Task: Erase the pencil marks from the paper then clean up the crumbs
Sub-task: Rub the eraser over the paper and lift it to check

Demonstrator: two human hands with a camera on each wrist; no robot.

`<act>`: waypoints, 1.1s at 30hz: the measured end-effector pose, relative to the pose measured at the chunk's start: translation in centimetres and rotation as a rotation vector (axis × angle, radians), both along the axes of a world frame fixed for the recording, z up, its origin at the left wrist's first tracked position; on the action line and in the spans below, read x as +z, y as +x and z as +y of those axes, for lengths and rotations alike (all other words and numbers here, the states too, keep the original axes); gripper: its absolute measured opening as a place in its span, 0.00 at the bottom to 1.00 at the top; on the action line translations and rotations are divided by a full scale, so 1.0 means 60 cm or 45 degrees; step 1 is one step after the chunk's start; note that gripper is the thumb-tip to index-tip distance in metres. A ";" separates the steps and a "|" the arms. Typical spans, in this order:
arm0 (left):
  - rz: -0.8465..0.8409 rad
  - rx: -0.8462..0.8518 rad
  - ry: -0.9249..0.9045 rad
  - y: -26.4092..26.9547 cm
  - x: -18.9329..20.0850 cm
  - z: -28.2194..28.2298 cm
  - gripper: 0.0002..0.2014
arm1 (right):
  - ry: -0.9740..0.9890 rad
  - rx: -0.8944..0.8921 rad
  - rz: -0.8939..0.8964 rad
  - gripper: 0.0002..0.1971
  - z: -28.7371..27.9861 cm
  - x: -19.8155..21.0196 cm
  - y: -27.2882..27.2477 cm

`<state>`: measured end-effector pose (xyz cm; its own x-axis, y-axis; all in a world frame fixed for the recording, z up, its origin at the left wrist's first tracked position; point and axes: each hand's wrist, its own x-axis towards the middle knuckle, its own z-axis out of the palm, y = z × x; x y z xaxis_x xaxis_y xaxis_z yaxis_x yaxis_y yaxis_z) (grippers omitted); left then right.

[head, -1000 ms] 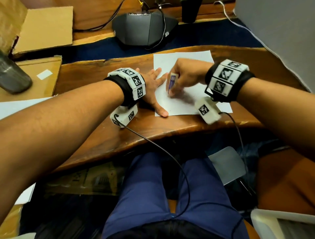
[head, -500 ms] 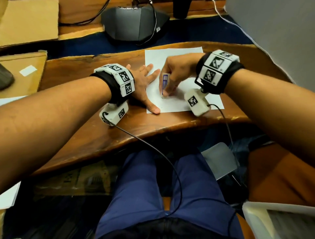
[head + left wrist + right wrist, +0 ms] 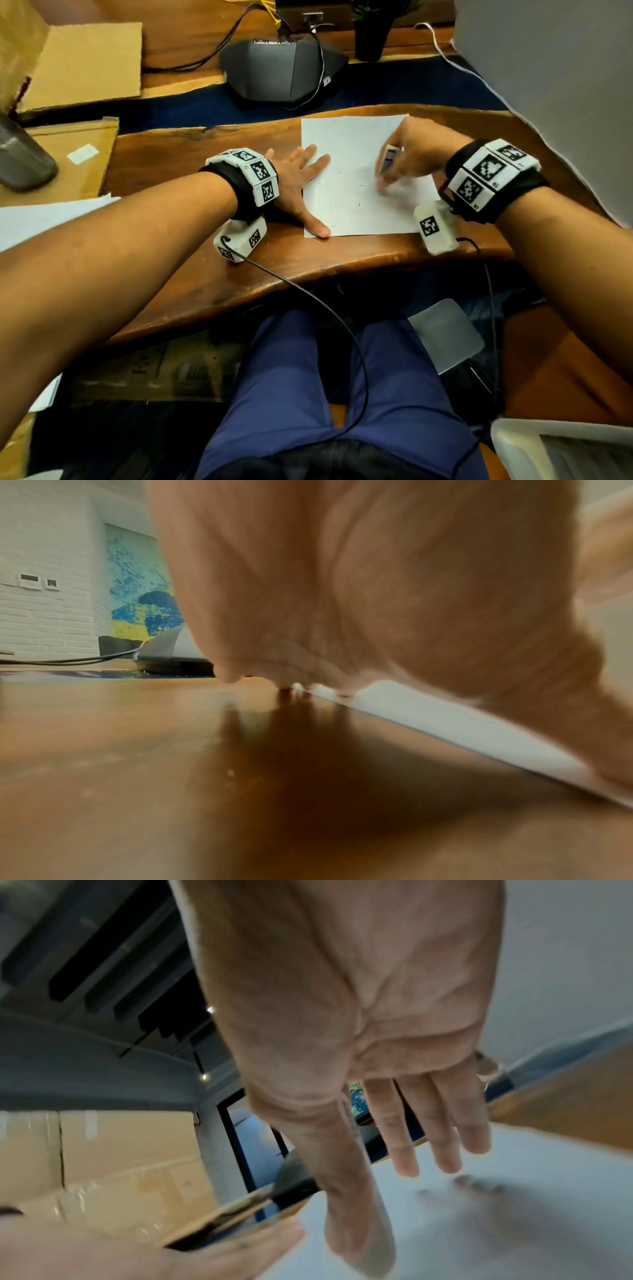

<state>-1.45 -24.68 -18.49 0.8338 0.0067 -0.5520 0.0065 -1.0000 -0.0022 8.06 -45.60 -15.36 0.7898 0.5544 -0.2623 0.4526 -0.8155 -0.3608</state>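
Note:
A white sheet of paper (image 3: pixel 356 150) lies on the wooden table (image 3: pixel 191 171). Short dark pencil marks and specks (image 3: pixel 346 205) dot its lower middle. My left hand (image 3: pixel 305 178) lies flat, fingers spread, pressing the paper's left edge; in the left wrist view its palm (image 3: pixel 377 588) rests over that paper edge (image 3: pixel 445 723). My right hand (image 3: pixel 390 174) pinches a white eraser in a purple sleeve (image 3: pixel 388 159) and holds its tip against the right half of the sheet. The right wrist view shows the right hand's fingers (image 3: pixel 445 1137) above the paper (image 3: pixel 514 1218); the eraser is hidden there.
A grey cabled desk device (image 3: pixel 284 72) sits behind the paper. Cardboard sheets (image 3: pixel 85 61) and a dark cylinder (image 3: pixel 20 161) stand at the left, with more white paper (image 3: pixel 51 216) at the left edge. A grey panel (image 3: pixel 548 85) rises at the right.
My right hand has carried the eraser from the sheet's left-middle to its right half. The left hand stays pressed on the paper's left edge.

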 end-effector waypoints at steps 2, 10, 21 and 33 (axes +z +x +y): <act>0.014 -0.010 -0.001 -0.002 0.005 -0.001 0.72 | -0.052 -0.033 0.040 0.17 -0.019 -0.007 0.008; -0.279 -0.504 -0.085 -0.067 0.036 -0.025 0.50 | 0.041 -0.034 0.110 0.15 -0.026 -0.016 0.023; -0.059 -0.507 -0.053 -0.046 -0.001 0.013 0.44 | -0.038 0.031 0.129 0.18 -0.022 -0.015 0.042; -0.026 -0.448 -0.170 -0.025 -0.002 0.005 0.42 | -0.018 0.040 0.164 0.19 -0.022 -0.021 0.047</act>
<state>-2.97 -24.38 -18.63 0.7829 -0.3531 -0.5122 -0.3388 -0.9325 0.1249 10.86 -46.93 -16.61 0.7312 0.5740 -0.3687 0.4287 -0.8070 -0.4061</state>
